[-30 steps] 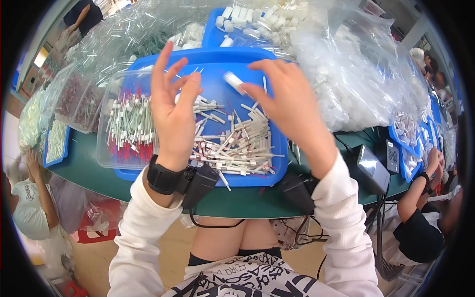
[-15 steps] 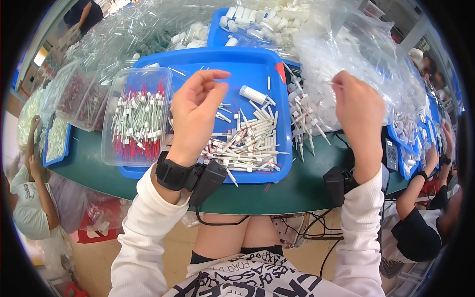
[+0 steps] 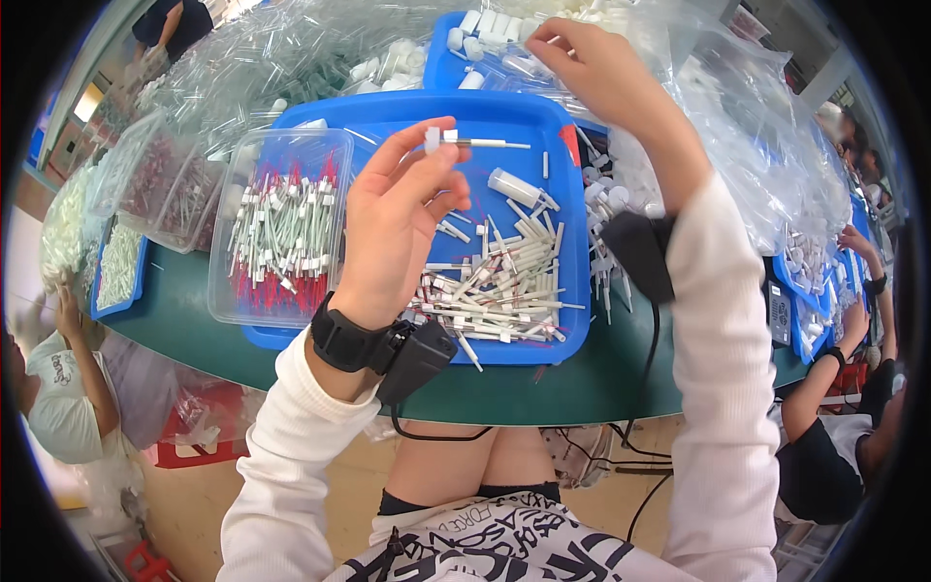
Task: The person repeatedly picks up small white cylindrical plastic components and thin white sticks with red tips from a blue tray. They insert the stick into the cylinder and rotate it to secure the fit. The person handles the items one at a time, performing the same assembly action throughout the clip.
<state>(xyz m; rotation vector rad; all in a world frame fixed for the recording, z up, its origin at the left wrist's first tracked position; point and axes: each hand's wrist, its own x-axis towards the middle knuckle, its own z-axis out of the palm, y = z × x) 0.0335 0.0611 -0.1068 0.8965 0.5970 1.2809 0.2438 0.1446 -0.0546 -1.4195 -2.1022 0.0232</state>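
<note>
Near the middle, my left hand (image 3: 393,218) is closed on a white rod with a cap (image 3: 475,143). The round white cap sits at the fingertips and the thin rod points right over the large blue tray (image 3: 349,116). In that tray lie a heap of white rods (image 3: 495,291) with small tabs and thin red strands, and a clear vial with white ends (image 3: 519,187). Beyond it my right hand (image 3: 606,78) reaches over a smaller blue tray (image 3: 441,63) with clear and white vials (image 3: 499,26). Its bent fingers look slightly apart, with nothing visible in them.
A clear plastic box (image 3: 223,306) of white rods with red ends stands at the left, beside another tilted clear box (image 3: 155,184). Clear bags (image 3: 727,126) of parts rise at the right. Clear tubes (image 3: 262,58) pile up behind. Co-workers sit at both sides.
The capped rod now shows in my left hand, which earlier showed nothing clear. My right hand has moved from the right side up and left, over the far tray. The view has shifted slightly.
</note>
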